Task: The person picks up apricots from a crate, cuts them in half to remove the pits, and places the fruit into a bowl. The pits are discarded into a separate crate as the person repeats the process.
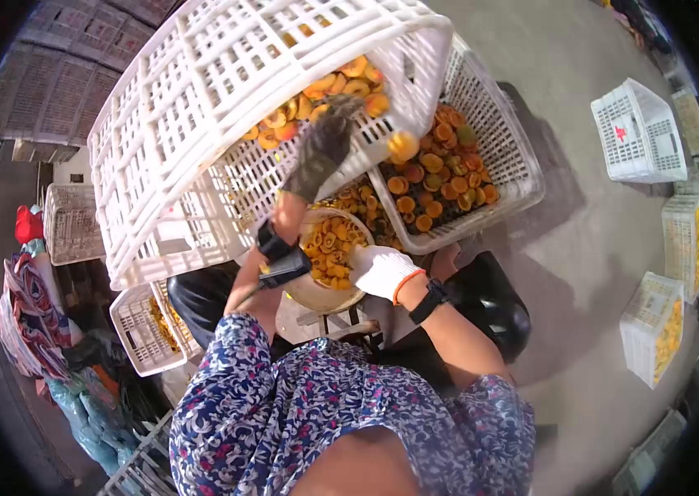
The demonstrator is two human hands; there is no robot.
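Note:
My left hand (321, 153), in a dark glove, reaches up into a large white crate (192, 107) tilted toward me. Its blurred fingers are right at the orange-yellow peaches (349, 83), many apparently cut, heaped inside. A single peach (403, 147) shows near the crate's lower right corner. My right hand (386, 271) wears a white glove with an orange cuff and is curled at the rim of a round pale bucket (306, 293). Small yellow fruit pieces (333, 252) fill the bucket. What the right fingers hold, if anything, is hidden.
Right of the bucket, a white crate (519, 186) holds pitted peach halves (440, 178). A smaller crate (147, 331) with yellow pieces sits by my left leg. More white crates (637, 132) line the floor at the right. Cloth and bags (31, 318) lie at the left.

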